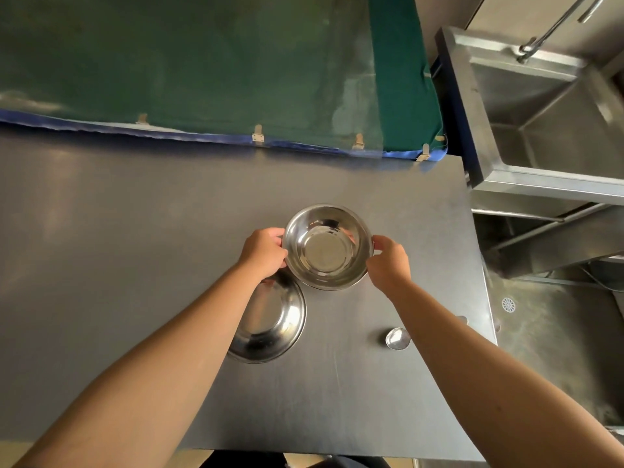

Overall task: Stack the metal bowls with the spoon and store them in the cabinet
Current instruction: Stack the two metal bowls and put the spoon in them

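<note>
A smaller metal bowl (327, 246) stands upright at the middle of the dark table (135, 231). My left hand (264, 252) grips its left rim and my right hand (389, 261) grips its right rim. A wider metal bowl (273, 320) sits just in front of it, to the left, partly hidden under my left forearm. The spoon (398, 338) lies to the right on the table; only its round head shows, the handle is hidden behind my right forearm. No cabinet is visible.
A green cloth with a blue hem (202, 69) hangs along the table's far edge. A steel sink (553, 113) with a tap stands at the right. A floor drain (508, 304) lies beyond the table's right edge.
</note>
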`<state>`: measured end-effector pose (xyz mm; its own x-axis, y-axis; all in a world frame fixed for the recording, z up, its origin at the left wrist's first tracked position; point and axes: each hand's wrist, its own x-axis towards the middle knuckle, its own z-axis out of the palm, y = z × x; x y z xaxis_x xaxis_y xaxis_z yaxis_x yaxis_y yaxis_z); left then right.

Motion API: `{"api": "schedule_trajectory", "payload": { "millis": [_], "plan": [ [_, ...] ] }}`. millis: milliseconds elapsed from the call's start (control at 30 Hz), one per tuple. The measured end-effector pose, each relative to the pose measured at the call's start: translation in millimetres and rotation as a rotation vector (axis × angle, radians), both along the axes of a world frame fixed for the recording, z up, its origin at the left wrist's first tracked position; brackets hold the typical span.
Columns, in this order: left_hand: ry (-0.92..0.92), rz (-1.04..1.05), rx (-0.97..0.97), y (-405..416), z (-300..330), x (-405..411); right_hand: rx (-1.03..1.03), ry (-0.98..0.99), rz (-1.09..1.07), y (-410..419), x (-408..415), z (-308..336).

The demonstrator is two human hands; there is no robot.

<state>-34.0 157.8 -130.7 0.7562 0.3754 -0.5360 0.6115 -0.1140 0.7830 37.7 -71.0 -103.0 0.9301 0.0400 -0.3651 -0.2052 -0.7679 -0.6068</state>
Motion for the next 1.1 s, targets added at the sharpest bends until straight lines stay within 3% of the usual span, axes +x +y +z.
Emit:
{"api": "schedule_trajectory", "payload": {
  "millis": [267, 533, 767, 967, 1100],
  "plan": [
    [0.011, -0.077, 0.040, -46, -1, -13, 0.000, 0.025, -0.083, -44, -23, 0],
    [0.020, -0.196, 0.150, -42, 14, -26, 0.003, 0.031, -0.065, -53, -37, 3],
    [0.005, -0.093, 0.258, 9, 28, -75, 0.050, -0.158, 0.146, -10, -80, 32],
    [0.132, -0.014, 0.229, 49, 17, -127, 0.082, -0.026, 0.337, 44, -120, 35],
    [0.184, 0.013, 0.175, 58, 10, -145, 0.054, 0.161, 0.331, 65, -132, 18]
  ]
}}
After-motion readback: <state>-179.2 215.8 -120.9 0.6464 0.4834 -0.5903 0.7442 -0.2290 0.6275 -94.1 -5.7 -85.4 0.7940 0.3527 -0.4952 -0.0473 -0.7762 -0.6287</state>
